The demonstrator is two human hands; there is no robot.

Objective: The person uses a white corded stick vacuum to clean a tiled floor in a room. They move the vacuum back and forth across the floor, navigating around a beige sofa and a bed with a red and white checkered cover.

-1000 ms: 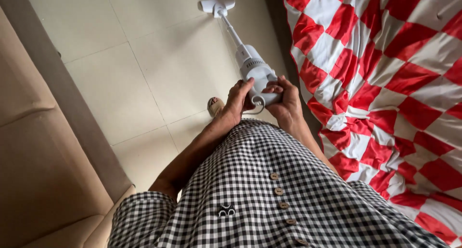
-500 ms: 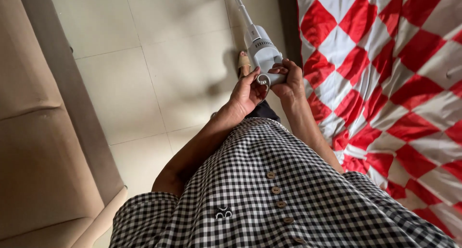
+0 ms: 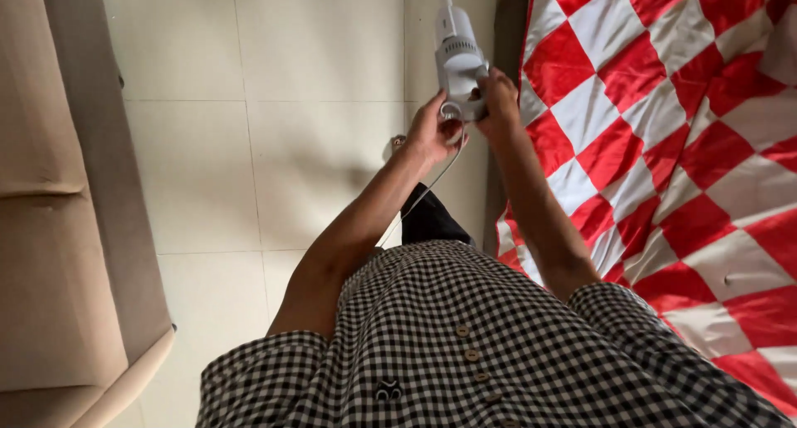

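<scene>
Stick vacuum, white and grey, stands out at arm's length over the far part of the floor, its wand running up out of the top of the view beside the bed.

The bed fills the right side under a red-and-white checked cover that hangs down to the floor. A tan sofa runs along the left edge. Between them lies a pale tiled floor, a narrow lane.

The person's black-and-white checked shirt takes up the near part of the view, both bare forearms reaching away from it.

The right hand is clenched on the right side of the vacuum's handle. The left hand is curled around the near end of the body, where a thin cord trails down toward the leg.

Judging from this, working the lane well calls for a firm two-handed hold, the wand steered parallel to the bed's edge, and the cord and the hanging cover kept away from the head.
</scene>
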